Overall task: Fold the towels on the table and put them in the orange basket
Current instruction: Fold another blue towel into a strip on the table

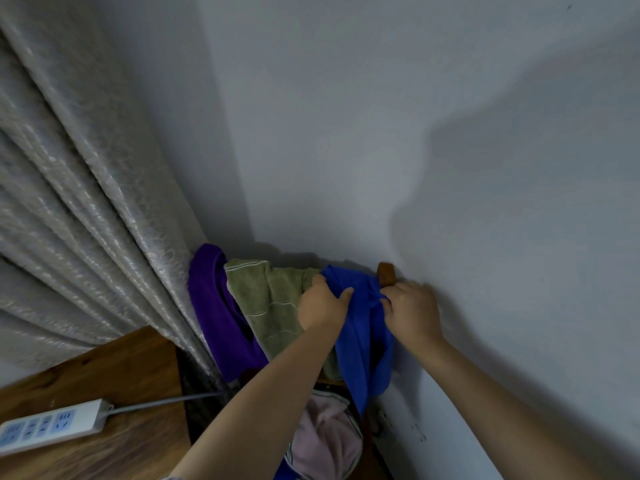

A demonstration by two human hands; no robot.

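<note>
A blue towel (362,344) hangs over a wooden chair back (386,273) against the wall. My left hand (323,304) grips the blue towel's upper left part, thumb over the cloth. My right hand (410,313) pinches its upper right edge near the chair's wooden post. An olive-green towel (268,299) and a purple towel (216,313) are draped to the left of it. A pale pink cloth (325,438) lies below my left forearm. No orange basket is in view.
A grey patterned curtain (79,216) hangs at the left. A wooden table (114,393) at the lower left carries a white power strip (52,426) with its cable running right. The grey wall (415,133) is close behind the towels.
</note>
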